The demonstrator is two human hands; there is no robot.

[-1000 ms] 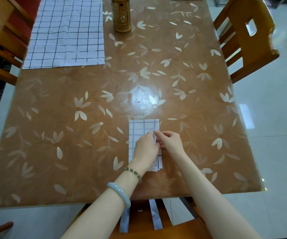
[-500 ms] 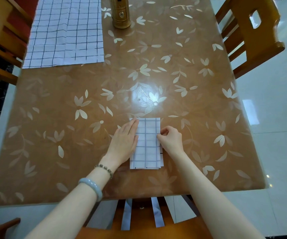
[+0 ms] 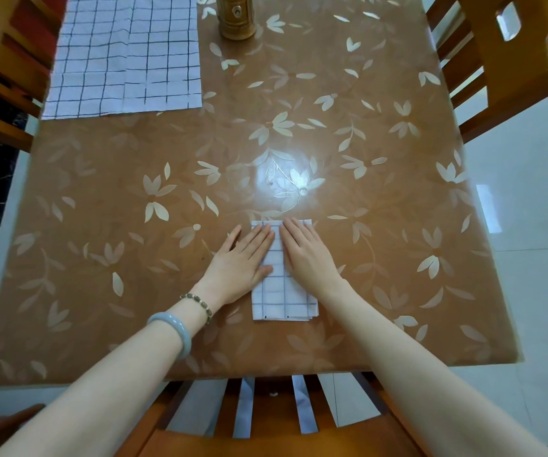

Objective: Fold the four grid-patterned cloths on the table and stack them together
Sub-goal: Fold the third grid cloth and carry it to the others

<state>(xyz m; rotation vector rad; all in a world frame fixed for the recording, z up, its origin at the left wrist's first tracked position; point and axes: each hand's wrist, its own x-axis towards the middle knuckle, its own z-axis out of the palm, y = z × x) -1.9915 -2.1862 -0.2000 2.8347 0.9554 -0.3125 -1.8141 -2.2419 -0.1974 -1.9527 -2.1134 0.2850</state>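
one grid cloth (image 3: 281, 296) is folded into a small layered rectangle near the table's front edge, another (image 3: 124, 54) lies flat at the far-left corner

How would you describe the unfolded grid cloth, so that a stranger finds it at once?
Start at the brown flowered table and go to its far left corner, left of the golden canister. The unfolded cloth lies flat there; the folded cloth under both hands is far smaller.
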